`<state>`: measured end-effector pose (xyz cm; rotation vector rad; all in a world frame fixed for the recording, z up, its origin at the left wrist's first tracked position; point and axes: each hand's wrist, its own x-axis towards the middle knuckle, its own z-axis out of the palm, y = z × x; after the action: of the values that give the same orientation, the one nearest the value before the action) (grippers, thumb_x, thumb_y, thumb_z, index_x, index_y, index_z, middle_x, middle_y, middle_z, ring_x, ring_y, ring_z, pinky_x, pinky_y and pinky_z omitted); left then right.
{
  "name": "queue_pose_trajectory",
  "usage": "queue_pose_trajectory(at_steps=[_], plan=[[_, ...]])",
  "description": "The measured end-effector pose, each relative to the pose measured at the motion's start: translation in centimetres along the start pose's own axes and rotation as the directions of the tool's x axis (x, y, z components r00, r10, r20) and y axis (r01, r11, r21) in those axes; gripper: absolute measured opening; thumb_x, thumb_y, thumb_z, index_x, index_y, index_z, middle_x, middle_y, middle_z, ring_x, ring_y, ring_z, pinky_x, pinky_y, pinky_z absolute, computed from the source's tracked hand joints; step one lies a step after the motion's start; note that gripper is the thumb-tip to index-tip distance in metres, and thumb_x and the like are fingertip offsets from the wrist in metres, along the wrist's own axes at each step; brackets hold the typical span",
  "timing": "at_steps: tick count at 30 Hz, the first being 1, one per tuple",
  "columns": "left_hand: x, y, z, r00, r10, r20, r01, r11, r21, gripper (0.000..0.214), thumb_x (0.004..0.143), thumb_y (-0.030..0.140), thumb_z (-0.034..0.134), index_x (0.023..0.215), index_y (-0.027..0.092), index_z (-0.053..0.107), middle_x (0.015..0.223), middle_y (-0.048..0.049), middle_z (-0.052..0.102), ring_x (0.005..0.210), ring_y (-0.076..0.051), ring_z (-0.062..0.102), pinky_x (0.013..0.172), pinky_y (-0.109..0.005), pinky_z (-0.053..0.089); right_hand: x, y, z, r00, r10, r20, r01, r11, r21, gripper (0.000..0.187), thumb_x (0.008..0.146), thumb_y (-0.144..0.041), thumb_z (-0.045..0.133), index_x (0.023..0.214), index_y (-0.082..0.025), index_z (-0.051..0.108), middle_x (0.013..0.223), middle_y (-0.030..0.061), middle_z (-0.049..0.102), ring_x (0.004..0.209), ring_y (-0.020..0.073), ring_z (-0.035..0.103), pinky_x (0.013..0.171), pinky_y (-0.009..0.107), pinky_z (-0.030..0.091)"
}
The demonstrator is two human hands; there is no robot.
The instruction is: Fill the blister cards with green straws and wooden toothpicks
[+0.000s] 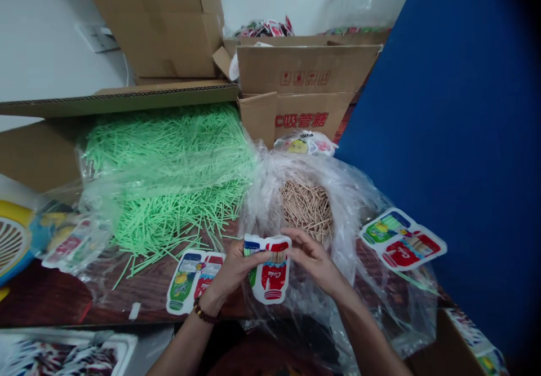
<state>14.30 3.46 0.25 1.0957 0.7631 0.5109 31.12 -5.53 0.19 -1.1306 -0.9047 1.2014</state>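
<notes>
Both my hands hold one small bottle-shaped printed packet [269, 277] upright over the table's front edge. My left hand [235, 271] grips its left side, fingers wrapped round it. My right hand [313, 260] pinches its top right edge, where thin brown sticks poke into the opening. Right behind the packet lies a clear plastic bag of brown sticks [307, 206]. A heap of green sticks [169, 178] spreads over the table to the left.
Another printed packet [193, 281] lies flat by my left wrist, and one more packet [401, 239] sits at the right. Cardboard boxes [296, 91] stand behind. A blue panel [456, 128] walls the right. A yellow fan [12, 240] is at far left.
</notes>
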Motion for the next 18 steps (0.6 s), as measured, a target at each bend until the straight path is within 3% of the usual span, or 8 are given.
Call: queue_pose_trajectory(at_steps=[4, 10, 13, 18], plan=[[0.3, 0.0, -0.2, 1.000, -0.007, -0.013, 0.007, 0.998, -0.065, 0.020, 0.067, 0.028, 0.079, 0.071, 0.013, 0.067, 0.067, 0.0002, 0.070, 0.060, -0.014, 0.062, 0.061, -0.023, 0.048, -0.1, 1.8, 0.9, 0.990, 0.131, 0.045, -0.136, 0.979, 0.152, 0.034, 0.073, -0.024, 0.073, 0.106, -0.022, 0.066, 0.093, -0.0008, 0.073, 0.081, 0.0156, 0.066, 0.077, 0.028, 0.051], [0.3, -0.4, -0.8, 0.995, -0.103, 0.002, 0.103, 0.991, -0.086, 0.029, 0.063, 0.024, 0.082, 0.084, 0.013, 0.066, 0.071, -0.0005, 0.071, 0.060, -0.015, 0.065, 0.061, -0.025, 0.051, 0.1, 2.0, 2.0, 0.988, 0.149, -0.039, -0.137, 0.964, 0.226, 0.031, 0.066, -0.023, 0.078, 0.096, -0.020, 0.070, 0.084, -0.0010, 0.073, 0.071, 0.0156, 0.066, 0.069, 0.028, 0.053], [0.1, -0.3, -0.8, 0.994, -0.107, -0.005, 0.106, 0.987, -0.117, 0.024, 0.065, 0.023, 0.081, 0.080, 0.013, 0.065, 0.071, -0.0008, 0.071, 0.060, -0.016, 0.066, 0.060, -0.026, 0.052, 0.3, 1.9, 2.1, 0.991, 0.129, -0.033, -0.118, 0.967, 0.226, 0.026, 0.068, -0.025, 0.076, 0.093, -0.018, 0.071, 0.083, 0.0001, 0.073, 0.072, 0.0158, 0.066, 0.071, 0.028, 0.052], [-0.1, -0.2, -0.6, 0.996, -0.082, -0.028, 0.076, 0.985, -0.155, 0.020, 0.066, 0.022, 0.080, 0.076, 0.014, 0.065, 0.068, 0.0010, 0.071, 0.058, -0.014, 0.065, 0.058, -0.024, 0.052, 0.1, 2.6, 2.3, 0.981, 0.196, 0.004, -0.189, 0.939, 0.286, 0.035, 0.067, -0.024, 0.078, 0.100, -0.018, 0.068, 0.086, 0.0014, 0.073, 0.075, 0.0161, 0.067, 0.074, 0.029, 0.052]])
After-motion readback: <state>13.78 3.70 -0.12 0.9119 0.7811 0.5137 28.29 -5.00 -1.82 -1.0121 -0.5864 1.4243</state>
